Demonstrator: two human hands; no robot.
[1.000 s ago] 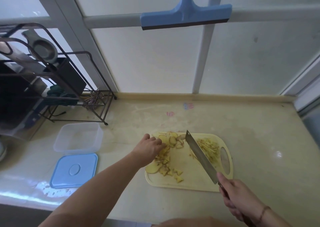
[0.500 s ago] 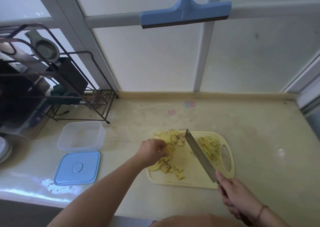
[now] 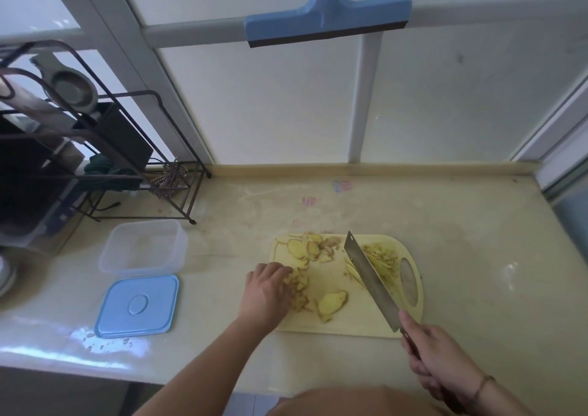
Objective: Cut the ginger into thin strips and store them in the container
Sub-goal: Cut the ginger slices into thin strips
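Pale yellow cutting board [image 3: 350,323] lies flat on the counter [image 3: 477,256]. Ginger slices [image 3: 305,247] sit at its far left; cut ginger strips [image 3: 383,261] lie near the handle hole at right. The left hand [image 3: 267,291] rests on a heap of slices, fingers curled over them. The right hand [image 3: 436,361] grips the cleaver [image 3: 370,280], fingers wrapped around the handle. The clear container [image 3: 143,247] stands left of the board, its blue lid [image 3: 138,306] just in front.
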